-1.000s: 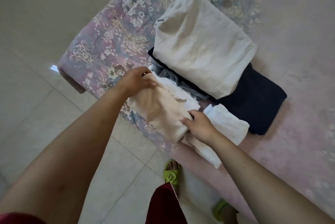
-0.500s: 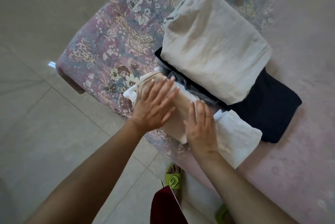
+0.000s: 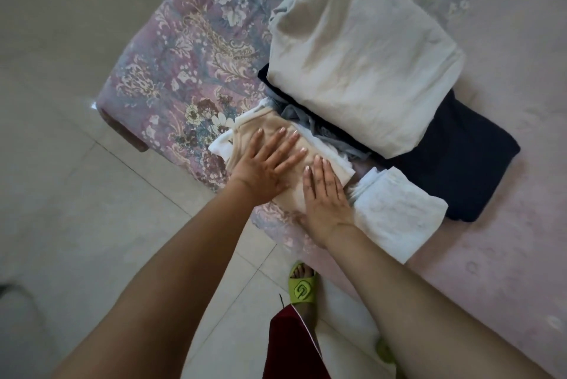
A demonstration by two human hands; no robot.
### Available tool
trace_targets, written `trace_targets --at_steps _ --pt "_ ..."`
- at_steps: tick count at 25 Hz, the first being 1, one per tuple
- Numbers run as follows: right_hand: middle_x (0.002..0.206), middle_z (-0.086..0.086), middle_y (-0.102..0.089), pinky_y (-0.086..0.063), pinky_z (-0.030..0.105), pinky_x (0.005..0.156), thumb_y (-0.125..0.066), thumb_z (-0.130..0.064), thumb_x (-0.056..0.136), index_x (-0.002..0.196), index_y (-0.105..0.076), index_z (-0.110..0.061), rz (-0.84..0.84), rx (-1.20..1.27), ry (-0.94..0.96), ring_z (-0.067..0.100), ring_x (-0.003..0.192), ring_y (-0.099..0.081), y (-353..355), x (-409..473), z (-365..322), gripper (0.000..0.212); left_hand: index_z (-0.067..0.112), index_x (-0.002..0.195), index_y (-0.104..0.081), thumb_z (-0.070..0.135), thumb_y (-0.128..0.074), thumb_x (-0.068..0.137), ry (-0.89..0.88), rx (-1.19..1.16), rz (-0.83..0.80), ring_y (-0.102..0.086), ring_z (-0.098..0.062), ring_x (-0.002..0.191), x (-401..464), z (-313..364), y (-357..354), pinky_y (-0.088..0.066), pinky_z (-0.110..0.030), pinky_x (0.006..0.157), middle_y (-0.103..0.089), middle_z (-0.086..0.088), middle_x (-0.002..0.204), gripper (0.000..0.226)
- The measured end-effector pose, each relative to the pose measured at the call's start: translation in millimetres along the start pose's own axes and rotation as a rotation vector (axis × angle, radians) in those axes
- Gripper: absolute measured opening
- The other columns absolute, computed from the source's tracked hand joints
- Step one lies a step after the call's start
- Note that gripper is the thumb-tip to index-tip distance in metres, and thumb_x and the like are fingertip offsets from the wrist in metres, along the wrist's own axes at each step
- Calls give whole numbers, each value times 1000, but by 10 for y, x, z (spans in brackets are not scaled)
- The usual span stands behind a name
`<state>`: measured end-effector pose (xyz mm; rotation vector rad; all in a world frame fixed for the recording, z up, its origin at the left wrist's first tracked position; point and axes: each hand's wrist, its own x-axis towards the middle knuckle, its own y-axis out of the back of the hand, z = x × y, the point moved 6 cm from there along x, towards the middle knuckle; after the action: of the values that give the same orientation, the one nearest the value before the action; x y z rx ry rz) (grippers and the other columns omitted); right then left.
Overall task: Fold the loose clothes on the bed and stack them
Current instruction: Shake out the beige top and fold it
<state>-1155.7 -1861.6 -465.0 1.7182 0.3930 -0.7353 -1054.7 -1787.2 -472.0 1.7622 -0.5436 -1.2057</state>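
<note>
A small folded beige garment [image 3: 273, 127] lies on a white cloth [image 3: 222, 147] at the bed's near corner. My left hand [image 3: 265, 163] presses flat on it with fingers spread. My right hand [image 3: 325, 194] lies flat on its right end, fingers straight. To the right sits a folded white textured garment [image 3: 395, 213]. Behind them a large folded cream garment [image 3: 362, 50] tops a stack, over a navy folded garment [image 3: 472, 157] and a grey-blue one [image 3: 302, 116].
The bed carries a purple floral bedspread [image 3: 184, 71] and a pale pink sheet [image 3: 506, 240]. The bed's corner and edge run close to my body. Beige floor tiles [image 3: 76, 194] lie on the left. My foot in a green slipper [image 3: 302, 286] stands below the bed edge.
A second ago both hands gripped the beige garment's edges while folding it. Since then they have flattened out on top of it and now press it down.
</note>
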Motion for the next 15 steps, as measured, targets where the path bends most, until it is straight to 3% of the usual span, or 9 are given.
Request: trace_targets --at_steps 2,5,9,15 --pt "155 8 25 10 38 117 -35 -40 99 150 11 -11 -25 128 57 22 143 22 186 -164 59 74 22 142 31 36 -30 99 12 32 -102 24 -30 142 -101 28 203 7 -52 114 34 -6 151 76" --pt "159 2 12 0 35 120 -32 -29 101 152 -4 -14 44 204 78 15 146 12 453 -564 470 60 14 148 17 19 -33 99 -8 80 -215 7 -29 146 -292 152 621 -8 -46 117 20 -12 157 70" --pt "160 1 10 1 31 117 -33 -28 100 152 -6 -17 112 165 -26 14 146 9 638 -1127 1415 60 9 149 -9 17 -29 99 -171 75 -138 -11 -28 144 -313 709 1387 -14 -42 117 -3 -16 158 55" --pt "160 2 0 -6 32 117 -34 -33 98 152 -13 -19 236 120 -217 15 147 0 688 -1882 3298 59 8 149 -10 22 -32 101 -324 130 -9 -10 -31 145 672 2137 2261 -13 -44 117 -5 -18 157 55"
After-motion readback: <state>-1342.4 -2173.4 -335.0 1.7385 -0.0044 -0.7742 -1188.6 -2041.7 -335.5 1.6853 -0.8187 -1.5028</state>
